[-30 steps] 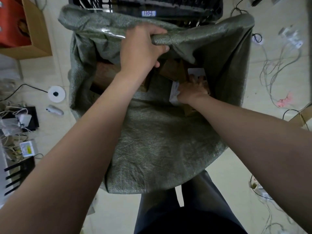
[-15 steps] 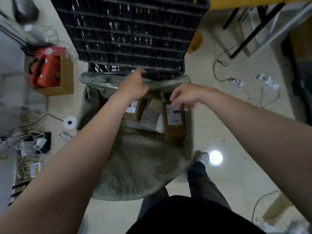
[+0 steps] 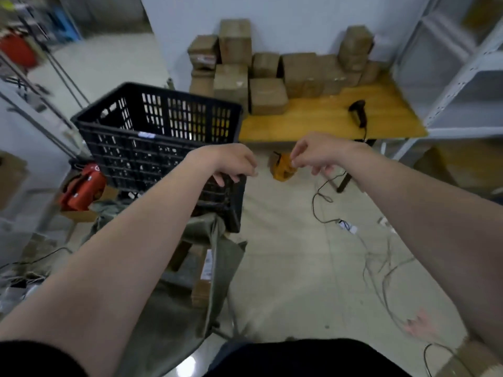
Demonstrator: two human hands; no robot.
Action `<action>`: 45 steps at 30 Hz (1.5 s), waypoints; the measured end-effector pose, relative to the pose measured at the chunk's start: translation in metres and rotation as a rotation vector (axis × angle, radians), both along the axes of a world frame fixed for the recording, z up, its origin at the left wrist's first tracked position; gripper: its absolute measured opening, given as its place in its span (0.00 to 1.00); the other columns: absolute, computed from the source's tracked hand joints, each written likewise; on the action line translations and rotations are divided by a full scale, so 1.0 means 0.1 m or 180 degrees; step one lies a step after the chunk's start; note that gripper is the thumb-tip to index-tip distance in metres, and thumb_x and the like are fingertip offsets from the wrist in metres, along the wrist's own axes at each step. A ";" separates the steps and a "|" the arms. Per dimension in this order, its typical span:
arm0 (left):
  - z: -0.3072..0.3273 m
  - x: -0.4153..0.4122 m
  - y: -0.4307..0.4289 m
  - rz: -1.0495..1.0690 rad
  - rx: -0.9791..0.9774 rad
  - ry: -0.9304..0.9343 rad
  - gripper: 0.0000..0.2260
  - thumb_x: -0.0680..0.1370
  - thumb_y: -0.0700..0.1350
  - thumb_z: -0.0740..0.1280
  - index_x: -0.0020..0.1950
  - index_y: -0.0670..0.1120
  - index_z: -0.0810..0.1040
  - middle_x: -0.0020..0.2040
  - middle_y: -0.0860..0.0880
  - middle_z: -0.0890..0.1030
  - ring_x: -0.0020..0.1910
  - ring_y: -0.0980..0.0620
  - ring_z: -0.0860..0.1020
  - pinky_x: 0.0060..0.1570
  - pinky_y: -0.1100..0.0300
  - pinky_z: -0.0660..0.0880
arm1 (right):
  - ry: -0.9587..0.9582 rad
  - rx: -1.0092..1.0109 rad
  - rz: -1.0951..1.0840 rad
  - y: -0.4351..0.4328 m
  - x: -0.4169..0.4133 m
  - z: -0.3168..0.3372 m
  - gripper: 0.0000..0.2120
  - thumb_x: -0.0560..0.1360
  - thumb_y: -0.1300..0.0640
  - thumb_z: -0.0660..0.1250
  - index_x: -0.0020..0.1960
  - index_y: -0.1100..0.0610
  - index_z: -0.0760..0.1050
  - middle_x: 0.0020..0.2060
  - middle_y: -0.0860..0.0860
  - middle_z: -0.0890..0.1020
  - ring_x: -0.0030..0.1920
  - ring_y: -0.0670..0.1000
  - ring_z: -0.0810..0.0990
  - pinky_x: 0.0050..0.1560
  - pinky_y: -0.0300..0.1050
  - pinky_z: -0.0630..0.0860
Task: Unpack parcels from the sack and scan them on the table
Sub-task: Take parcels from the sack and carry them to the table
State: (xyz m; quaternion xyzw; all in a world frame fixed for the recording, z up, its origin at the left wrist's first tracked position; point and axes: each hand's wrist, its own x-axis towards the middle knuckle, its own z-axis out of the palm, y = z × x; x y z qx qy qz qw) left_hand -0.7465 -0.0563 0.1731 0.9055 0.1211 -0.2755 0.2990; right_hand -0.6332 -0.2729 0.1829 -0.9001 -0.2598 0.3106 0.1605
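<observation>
Left hand (image 3: 234,164) and right hand (image 3: 315,157) hang loosely curled and empty. The sack (image 3: 226,265) slumps open below them with a parcel (image 3: 202,288) inside. The scanner (image 3: 358,111) lies on the surface (image 3: 313,119), presumably handy for scanning.

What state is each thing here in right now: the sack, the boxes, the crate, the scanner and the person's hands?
Sack: mouth open, slumped on the floor.
Parcel in the sack: inside, not taken out.
Stacked parcels: piled on the table against the wall.
Scanner: lying on the table, unheld.
Crate: upright, open-topped.
Left hand: loosely curled, holding nothing.
Right hand: loosely curled, holding nothing.
</observation>
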 end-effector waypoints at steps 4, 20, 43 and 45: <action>0.36 0.51 -0.28 -0.0072 -0.0013 -0.0478 0.14 0.82 0.55 0.67 0.67 0.58 0.77 0.55 0.55 0.82 0.51 0.57 0.84 0.44 0.55 0.83 | -0.0217 0.0289 -0.0248 -0.31 0.43 0.23 0.03 0.77 0.49 0.71 0.51 0.45 0.81 0.43 0.48 0.85 0.40 0.51 0.86 0.34 0.45 0.81; 0.11 3.04 0.58 0.0284 0.0069 -0.0284 0.09 0.81 0.53 0.66 0.61 0.61 0.80 0.60 0.58 0.79 0.52 0.56 0.83 0.52 0.49 0.82 | 0.0169 0.0451 -0.0415 0.42 3.03 0.06 0.04 0.79 0.47 0.69 0.50 0.44 0.81 0.49 0.46 0.85 0.40 0.50 0.87 0.32 0.44 0.81; -2.00 6.25 1.94 0.1729 -0.0317 0.0170 0.24 0.81 0.42 0.66 0.78 0.50 0.68 0.76 0.44 0.68 0.59 0.45 0.78 0.51 0.53 0.78 | 0.1979 -0.0145 -0.1112 2.25 6.37 -2.01 0.23 0.84 0.46 0.61 0.76 0.53 0.67 0.71 0.52 0.73 0.54 0.57 0.82 0.53 0.58 0.84; -2.17 6.39 2.05 0.1951 -0.0257 0.0190 0.25 0.81 0.43 0.67 0.78 0.49 0.67 0.77 0.44 0.66 0.64 0.41 0.77 0.60 0.47 0.79 | 0.2127 -0.0236 -0.1159 2.39 6.57 -2.16 0.25 0.83 0.46 0.62 0.78 0.52 0.66 0.73 0.52 0.71 0.57 0.58 0.81 0.55 0.59 0.84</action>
